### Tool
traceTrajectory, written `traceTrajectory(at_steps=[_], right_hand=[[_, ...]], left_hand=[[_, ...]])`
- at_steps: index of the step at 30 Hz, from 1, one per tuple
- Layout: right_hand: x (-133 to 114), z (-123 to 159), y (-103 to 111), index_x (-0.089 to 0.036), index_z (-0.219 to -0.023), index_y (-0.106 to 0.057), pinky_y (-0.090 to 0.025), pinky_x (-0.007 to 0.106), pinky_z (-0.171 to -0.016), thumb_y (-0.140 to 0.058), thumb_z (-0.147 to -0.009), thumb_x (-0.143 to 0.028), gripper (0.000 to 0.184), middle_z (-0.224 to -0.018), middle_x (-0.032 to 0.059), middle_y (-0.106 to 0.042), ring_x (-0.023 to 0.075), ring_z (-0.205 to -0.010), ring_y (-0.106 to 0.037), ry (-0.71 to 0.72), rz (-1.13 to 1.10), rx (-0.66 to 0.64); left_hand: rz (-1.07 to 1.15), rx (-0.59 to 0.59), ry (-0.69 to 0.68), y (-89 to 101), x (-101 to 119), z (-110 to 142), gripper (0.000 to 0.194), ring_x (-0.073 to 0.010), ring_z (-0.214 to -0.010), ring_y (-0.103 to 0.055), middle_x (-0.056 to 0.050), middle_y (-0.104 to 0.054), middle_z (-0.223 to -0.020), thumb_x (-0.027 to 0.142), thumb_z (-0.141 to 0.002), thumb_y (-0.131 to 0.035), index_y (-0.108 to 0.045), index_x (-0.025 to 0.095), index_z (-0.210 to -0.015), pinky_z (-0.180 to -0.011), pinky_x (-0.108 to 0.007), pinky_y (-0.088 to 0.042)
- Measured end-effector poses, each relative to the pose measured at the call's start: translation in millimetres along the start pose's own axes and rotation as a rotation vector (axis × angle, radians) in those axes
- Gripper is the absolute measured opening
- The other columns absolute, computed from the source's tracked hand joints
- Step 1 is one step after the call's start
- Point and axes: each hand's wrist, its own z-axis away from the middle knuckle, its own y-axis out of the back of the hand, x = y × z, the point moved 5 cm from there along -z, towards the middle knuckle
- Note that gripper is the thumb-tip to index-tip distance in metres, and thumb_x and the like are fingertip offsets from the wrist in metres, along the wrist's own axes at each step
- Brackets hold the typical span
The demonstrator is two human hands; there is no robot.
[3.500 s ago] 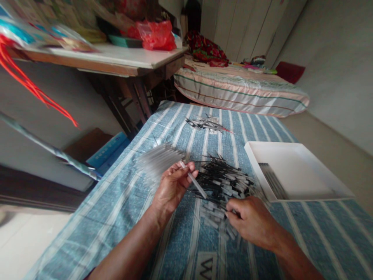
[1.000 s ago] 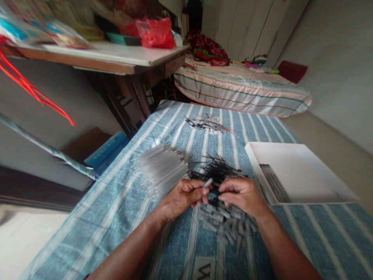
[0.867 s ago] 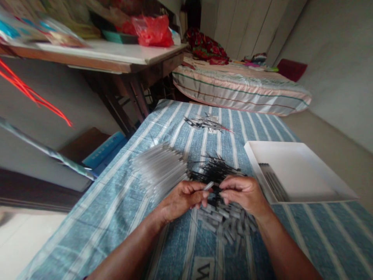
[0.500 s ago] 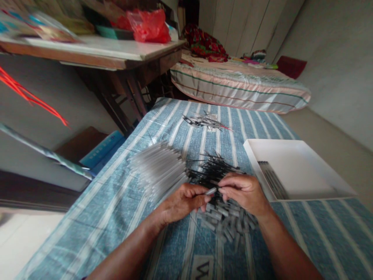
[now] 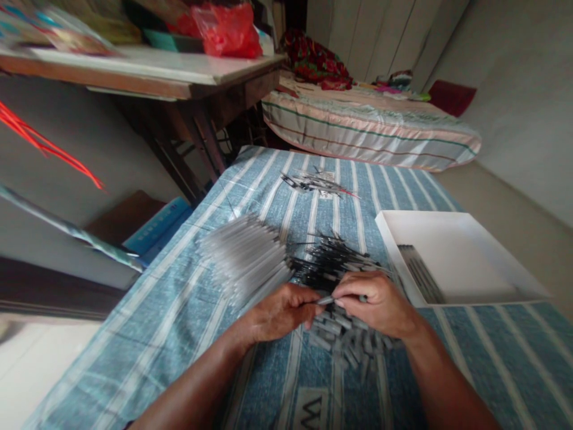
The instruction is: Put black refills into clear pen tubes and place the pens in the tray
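My left hand [image 5: 289, 307] is closed in a pinch around a small grey tube [image 5: 325, 300], which looks like a pen cap. My right hand [image 5: 371, 298] is also closed, its thumb and fingertips pressed at the right end of that tube. A small dark bit shows between the right fingers, too little of it to name. Below both hands lies a loose heap of short grey caps [image 5: 353, 346]. Just beyond them is a pile of thin black sticks with pointed ends [image 5: 329, 257]. Left of these lies a stack of whitish translucent tubes [image 5: 246, 257].
A shallow white box [image 5: 474, 257] on the right holds several dark pen-like sticks [image 5: 423, 275]. Farther back on the striped tablecloth [image 5: 179, 310] lies a small bundle of thin sticks [image 5: 313, 182]. A side table [image 5: 147, 68] with a red plastic bag [image 5: 228, 30] stands left; a bed [image 5: 371, 131] is behind.
The right hand has shifted slightly down and its fingertips now meet the end of the grey pen cap. The left hand keeps its pinch. The view has tilted a little.
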Motion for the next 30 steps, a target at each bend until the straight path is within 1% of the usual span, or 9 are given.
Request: traceTrajectory(at_steps=[5, 8, 12, 18, 22, 26, 27, 29, 30], right_hand=[[12, 4, -2, -0.014, -0.076, -0.068, -0.042, 0.017, -0.047, -0.060, -0.075, -0.012, 0.008, -0.061, 0.0004, -0.063, 0.0080, -0.046, -0.056, -0.148, -0.173, 0.027], [19, 6, -4, -0.014, -0.078, -0.068, -0.041, 0.016, -0.043, -0.060, -0.076, -0.016, 0.008, -0.057, -0.0008, -0.063, 0.0080, -0.042, -0.056, -0.217, -0.151, 0.024], [17, 6, -4, -0.015, -0.076, -0.069, -0.040, 0.016, -0.044, -0.059, -0.078, -0.018, 0.010, -0.048, -0.0021, -0.059, 0.0080, -0.040, -0.053, -0.176, -0.045, 0.026], [17, 6, -6, -0.015, -0.075, -0.067, -0.039, 0.017, -0.046, -0.057, -0.081, -0.022, 0.014, -0.045, -0.0027, -0.056, 0.0080, -0.040, -0.051, -0.141, 0.030, 0.018], [19, 6, -9, -0.015, -0.071, -0.066, -0.037, 0.017, -0.046, -0.056, -0.082, -0.024, 0.017, -0.045, -0.0037, -0.053, 0.0072, -0.040, -0.048, -0.147, 0.048, 0.012], [20, 6, -10, -0.016, -0.060, -0.062, -0.034, 0.019, -0.047, -0.053, -0.084, -0.026, 0.027, -0.046, -0.0030, -0.051, 0.0079, -0.045, -0.046, -0.126, 0.136, 0.018], [20, 6, -9, -0.016, -0.064, -0.063, -0.035, 0.019, -0.048, -0.054, -0.083, -0.028, 0.025, -0.049, -0.0023, -0.053, 0.0085, -0.047, -0.047, -0.123, 0.131, 0.026], [20, 7, -8, -0.017, -0.080, -0.066, -0.038, 0.019, -0.051, -0.058, -0.080, -0.030, 0.015, -0.058, -0.0009, -0.060, 0.0098, -0.053, -0.052, -0.129, 0.084, 0.051], [20, 7, -7, -0.017, -0.087, -0.065, -0.040, 0.019, -0.053, -0.060, -0.079, -0.029, 0.016, -0.062, -0.0003, -0.062, 0.0102, -0.055, -0.054, -0.132, 0.059, 0.059]], left_hand=[[-0.006, -0.021, -0.009, -1.0, 1, 1, 0.036, -0.0095, -0.058, -0.043, 0.002, -0.052, -0.061, 0.044, -0.083, -0.050, -0.064, 0.012, -0.079, -0.053, -0.019, -0.034], [-0.014, -0.003, -0.008, 0.3, -1, 1, 0.038, -0.0088, -0.056, -0.041, 0.003, -0.051, -0.060, 0.046, -0.084, -0.048, -0.063, 0.012, -0.079, -0.051, -0.019, -0.032], [-0.041, 0.005, -0.017, 1.5, -3, 0, 0.037, -0.0090, -0.058, -0.042, 0.003, -0.050, -0.062, 0.046, -0.084, -0.047, -0.061, 0.012, -0.078, -0.052, -0.019, -0.033], [-0.077, 0.030, -0.001, 1.8, 0, 1, 0.036, -0.0080, -0.054, -0.038, 0.003, -0.046, -0.058, 0.043, -0.084, -0.047, -0.054, 0.013, -0.066, -0.050, -0.019, -0.029], [-0.061, 0.004, -0.005, 0.7, 2, 1, 0.034, -0.0079, -0.054, -0.037, 0.004, -0.046, -0.056, 0.041, -0.084, -0.048, -0.054, 0.013, -0.065, -0.050, -0.019, -0.030], [-0.078, 0.009, -0.008, 1.8, 1, 1, 0.034, -0.0094, -0.058, -0.041, 0.003, -0.047, -0.060, 0.041, -0.084, -0.048, -0.058, 0.012, -0.070, -0.053, -0.019, -0.033], [-0.085, 0.010, -0.008, 1.9, 0, 1, 0.034, -0.0095, -0.059, -0.041, 0.002, -0.048, -0.061, 0.041, -0.085, -0.047, -0.058, 0.012, -0.071, -0.054, -0.020, -0.033], [-0.094, 0.013, -0.012, 1.9, -1, 0, 0.035, -0.0093, -0.058, -0.041, 0.002, -0.047, -0.061, 0.041, -0.085, -0.046, -0.058, 0.012, -0.071, -0.053, -0.020, -0.033], [-0.095, 0.017, -0.016, 2.0, -2, 0, 0.035, -0.0091, -0.058, -0.040, 0.003, -0.047, -0.061, 0.041, -0.086, -0.045, -0.057, 0.012, -0.070, -0.053, -0.019, -0.032]])
